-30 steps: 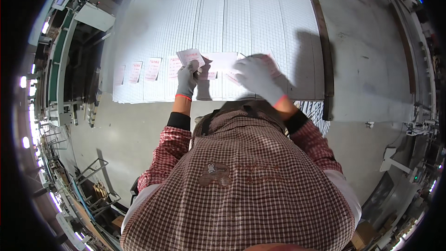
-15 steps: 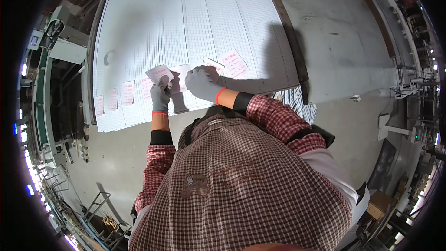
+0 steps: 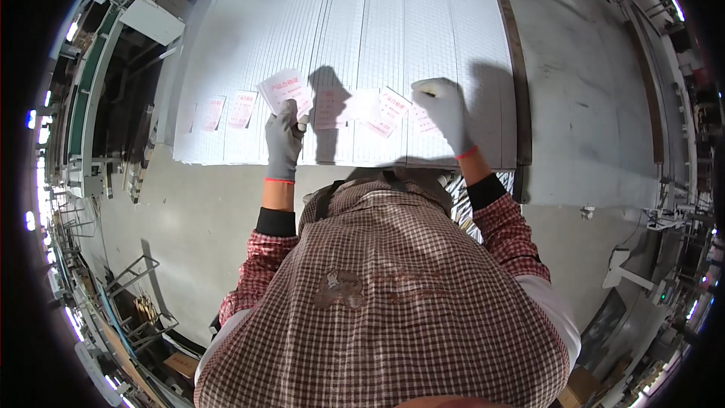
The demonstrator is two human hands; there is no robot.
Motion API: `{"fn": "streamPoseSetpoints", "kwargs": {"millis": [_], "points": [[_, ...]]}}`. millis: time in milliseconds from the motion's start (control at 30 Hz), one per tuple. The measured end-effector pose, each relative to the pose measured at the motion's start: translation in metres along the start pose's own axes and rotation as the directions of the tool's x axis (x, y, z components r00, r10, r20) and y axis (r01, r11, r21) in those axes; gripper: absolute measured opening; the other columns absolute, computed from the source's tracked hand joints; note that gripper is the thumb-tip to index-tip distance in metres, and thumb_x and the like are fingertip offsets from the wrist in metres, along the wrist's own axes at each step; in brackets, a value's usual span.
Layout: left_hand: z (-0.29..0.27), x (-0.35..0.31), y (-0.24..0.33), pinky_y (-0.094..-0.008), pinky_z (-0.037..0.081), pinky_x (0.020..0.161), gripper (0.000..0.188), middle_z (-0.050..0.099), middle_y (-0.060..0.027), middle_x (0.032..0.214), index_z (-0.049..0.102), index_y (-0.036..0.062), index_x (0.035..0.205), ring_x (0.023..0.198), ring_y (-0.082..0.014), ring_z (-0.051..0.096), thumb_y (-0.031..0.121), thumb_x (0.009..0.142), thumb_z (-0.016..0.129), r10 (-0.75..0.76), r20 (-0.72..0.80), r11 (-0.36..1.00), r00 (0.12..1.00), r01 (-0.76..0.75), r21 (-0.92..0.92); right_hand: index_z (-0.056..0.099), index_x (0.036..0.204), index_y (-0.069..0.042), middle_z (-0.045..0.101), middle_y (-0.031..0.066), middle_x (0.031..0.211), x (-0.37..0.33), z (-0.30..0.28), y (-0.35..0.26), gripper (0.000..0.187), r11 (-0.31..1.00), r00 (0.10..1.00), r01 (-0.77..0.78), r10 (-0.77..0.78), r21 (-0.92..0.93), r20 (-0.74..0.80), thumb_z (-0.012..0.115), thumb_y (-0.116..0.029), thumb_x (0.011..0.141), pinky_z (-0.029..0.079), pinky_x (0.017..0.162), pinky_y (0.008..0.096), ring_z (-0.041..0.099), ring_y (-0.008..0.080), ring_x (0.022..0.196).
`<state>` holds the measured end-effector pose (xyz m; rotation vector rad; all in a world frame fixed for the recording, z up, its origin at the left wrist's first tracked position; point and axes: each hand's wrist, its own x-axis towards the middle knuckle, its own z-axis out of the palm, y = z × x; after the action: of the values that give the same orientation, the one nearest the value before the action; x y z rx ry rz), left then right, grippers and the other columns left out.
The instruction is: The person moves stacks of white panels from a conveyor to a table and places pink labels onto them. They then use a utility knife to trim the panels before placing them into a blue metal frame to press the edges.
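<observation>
My left hand (image 3: 285,140), in a grey glove with a red cuff edge, is closed around a fanned stack of white paper cards (image 3: 285,89) with red print. It holds them just above the near part of a large pale ribbed sheet stack (image 3: 249,53). My right hand (image 3: 445,112), gloved alike, is over the right part of the row with its fingers curled; no card shows in them. Left of its fingertips lies a tilted card (image 3: 387,110). Another card (image 3: 425,124) is partly covered by this hand. My left hand's shadow falls across a card (image 3: 330,108) between the hands.
More printed cards (image 3: 242,109) lie in the row to the left. A dark rail (image 3: 513,53) runs along the sheets' right side, with a grey slab (image 3: 581,91) beyond. Machinery with a green belt (image 3: 94,91) stands at far left. Grey floor (image 3: 196,219) shows in front.
My right hand has moved right, away from the middle of the row and my left hand, uncovering cards there. The left hand still grips the stack. The whole view has shifted.
</observation>
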<state>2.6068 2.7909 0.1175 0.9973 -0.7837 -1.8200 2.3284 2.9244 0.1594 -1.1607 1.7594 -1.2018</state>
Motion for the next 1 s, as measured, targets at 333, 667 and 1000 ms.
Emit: {"fn": "streamPoseSetpoints", "kwargs": {"millis": [333, 667, 1000], "points": [[-0.025, 0.034, -0.057, -0.022, 0.049, 0.052, 0.025, 0.062, -0.0084, 0.079, 0.053, -0.0024, 0.106, 0.062, -0.0136, 0.059, 0.019, 0.094, 0.045, -0.231, 0.097, 0.973, 0.968, 0.227, 0.05, 0.066, 0.077, -0.005, 0.057, 0.0084, 0.079, 0.029, 0.145, 0.041, 0.011, 0.163, 0.841, 0.513, -0.293, -0.843, 0.455, 0.059, -0.014, 0.073, 0.051, 0.054, 0.0346, 0.061, 0.023, 0.078], [-0.012, 0.026, -0.046, -0.0266, 0.053, 0.056, 0.031, 0.063, -0.0185, 0.09, 0.047, -0.0133, 0.111, 0.074, -0.025, 0.066, 0.01, 0.091, 0.044, -0.248, 0.123, 0.968, 0.961, 0.252, -0.013, 0.062, 0.085, -0.001, 0.06, 0.0167, 0.092, 0.058, 0.101, 0.034, 0.023, 0.726, 0.935, 0.342, -0.201, -0.597, 0.292, 0.057, -0.019, 0.071, 0.049, 0.074, 0.0423, 0.059, 0.0329, 0.089], [-0.019, 0.054, -0.029, -0.0226, 0.05, 0.05, 0.023, 0.063, -0.0082, 0.081, 0.055, -0.0031, 0.102, 0.06, -0.0135, 0.06, 0.017, 0.092, 0.052, -0.577, 0.484, 0.803, 0.657, 0.564, 0.192, 0.063, 0.085, -0.004, 0.062, 0.0093, 0.08, 0.046, 0.126, 0.057, 0.017, 0.509, 0.911, 0.38, -0.352, -0.773, 0.216, 0.056, -0.016, 0.074, 0.05, 0.061, 0.0349, 0.061, 0.0226, 0.077]]}}
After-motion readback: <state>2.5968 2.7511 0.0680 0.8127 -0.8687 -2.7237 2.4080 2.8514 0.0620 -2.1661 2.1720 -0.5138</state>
